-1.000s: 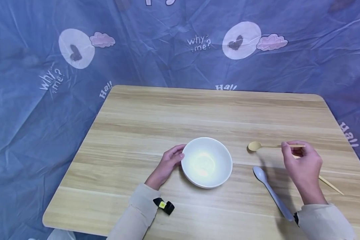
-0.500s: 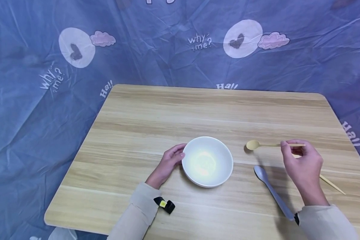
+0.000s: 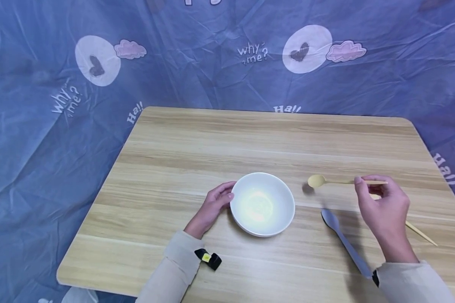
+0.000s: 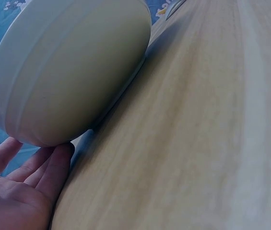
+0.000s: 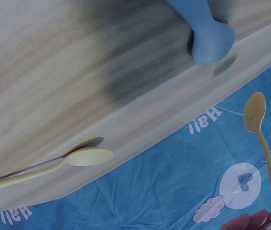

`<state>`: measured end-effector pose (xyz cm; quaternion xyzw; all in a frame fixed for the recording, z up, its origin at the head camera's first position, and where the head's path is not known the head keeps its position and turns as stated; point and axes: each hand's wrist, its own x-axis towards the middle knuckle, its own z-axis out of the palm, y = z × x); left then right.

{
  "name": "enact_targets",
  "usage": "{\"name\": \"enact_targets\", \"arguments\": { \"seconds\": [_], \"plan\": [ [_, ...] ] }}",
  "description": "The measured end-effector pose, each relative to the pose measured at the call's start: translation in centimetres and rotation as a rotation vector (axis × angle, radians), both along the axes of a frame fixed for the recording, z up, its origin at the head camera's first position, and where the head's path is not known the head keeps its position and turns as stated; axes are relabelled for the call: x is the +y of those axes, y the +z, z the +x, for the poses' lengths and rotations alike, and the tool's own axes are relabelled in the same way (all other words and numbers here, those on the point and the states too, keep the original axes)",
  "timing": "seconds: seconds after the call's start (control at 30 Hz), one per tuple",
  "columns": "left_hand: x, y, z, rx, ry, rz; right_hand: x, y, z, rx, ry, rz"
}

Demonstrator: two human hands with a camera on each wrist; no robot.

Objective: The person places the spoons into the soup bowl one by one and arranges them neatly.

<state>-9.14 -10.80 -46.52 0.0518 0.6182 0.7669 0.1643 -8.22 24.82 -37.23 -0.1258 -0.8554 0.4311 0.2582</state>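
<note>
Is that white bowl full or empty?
Empty. In the head view the white bowl shows only its bare, pale inside; nothing lies in it. The left hand rests against its side.

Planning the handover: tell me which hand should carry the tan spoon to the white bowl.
Right. The right hand already pinches the tan spoon by its handle, lifted off the table. The left hand rests against the white bowl, probably steadying it.

White bowl (image 3: 262, 204), tan spoon (image 3: 318, 181), blue-grey spoon (image 3: 345, 244), light wood table (image 3: 250, 139), blue backdrop (image 3: 197, 63) w/ heart+cloud print.
</note>
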Motion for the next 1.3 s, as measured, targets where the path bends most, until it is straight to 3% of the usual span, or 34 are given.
{"name": "enact_targets", "arguments": {
  "seconds": [0.4,1.3],
  "plan": [
    [0.0,-0.1,0.0,-0.005,-0.001,-0.003,-0.5,0.8,-0.1,0.052,0.035,-0.096],
    [0.0,0.0,-0.1,-0.01,0.012,-0.003,-2.0,0.9,0.3,0.126,0.199,-0.119]
  ]
}}
